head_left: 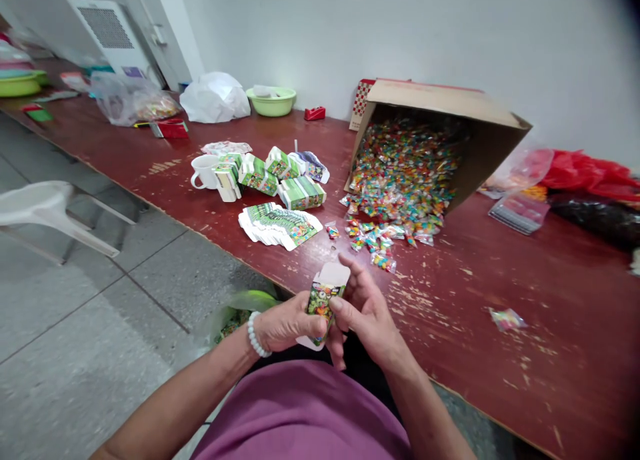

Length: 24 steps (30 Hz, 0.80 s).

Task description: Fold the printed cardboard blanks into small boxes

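Note:
A small green printed carton (320, 303) is held up in front of my body, its white end flaps standing out at top and bottom. My left hand (293, 323), with a pale bead bracelet at the wrist, grips it from the left side. On the right edge, my right hand (367, 313) has its thumb on the carton's face and fingers around behind. Beyond the hands lies a fanned stack of flat green cartons (283, 225). Small wrapped candies (400, 180) spill onto the table from a cardboard box (493, 140) lying on its side.
Bundles of green cartons (303, 192) and a white mug (204, 172) stand on the red table (450, 300). A single candy packet (507, 319) lies to the right. Behind are a green basin (273, 102) and a white bag (215, 97). A white stool (45, 207) stands left.

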Tool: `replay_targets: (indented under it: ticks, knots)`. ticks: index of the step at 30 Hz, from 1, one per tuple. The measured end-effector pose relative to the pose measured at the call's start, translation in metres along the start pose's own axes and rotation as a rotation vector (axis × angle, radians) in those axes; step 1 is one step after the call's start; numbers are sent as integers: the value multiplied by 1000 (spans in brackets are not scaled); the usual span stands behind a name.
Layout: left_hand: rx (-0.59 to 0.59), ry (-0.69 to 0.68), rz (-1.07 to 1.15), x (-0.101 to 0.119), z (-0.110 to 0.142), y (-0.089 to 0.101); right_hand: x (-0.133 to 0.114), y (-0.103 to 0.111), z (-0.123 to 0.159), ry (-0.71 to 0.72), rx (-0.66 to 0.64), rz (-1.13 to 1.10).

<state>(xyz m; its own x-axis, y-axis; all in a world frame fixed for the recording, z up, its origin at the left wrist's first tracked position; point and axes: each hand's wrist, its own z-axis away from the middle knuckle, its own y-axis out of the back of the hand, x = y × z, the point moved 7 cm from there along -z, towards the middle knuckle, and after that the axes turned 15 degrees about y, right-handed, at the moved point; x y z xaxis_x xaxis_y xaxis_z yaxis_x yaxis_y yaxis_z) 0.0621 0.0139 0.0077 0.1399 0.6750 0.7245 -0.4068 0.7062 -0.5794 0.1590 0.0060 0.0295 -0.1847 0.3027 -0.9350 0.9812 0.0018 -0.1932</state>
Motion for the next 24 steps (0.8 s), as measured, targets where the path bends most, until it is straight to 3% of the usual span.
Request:
replay_targets:
  ticks: [3,7,9,12,15,18,24]
  knots:
    - [145,-29,-63,3,-1,2,-11,14,2,129,118,180]
    - [301,-55,-110,7,-3,9,6,4,8,-87,6,-20]
    - [369,-80,-187,9,-3,13,12,4,8,-120,26,-61]
    - [540,-128,-329,14,3,21,14,14,4,-35,140,18]
    - [678,-241,-261,17,11,26,19,21,3,13,210,63]
    - [731,-325,-163,15,15,26,25,25,6,45,276,60]
    - [730,-369,-293,14,15,27,35,23,12,52,223,46]
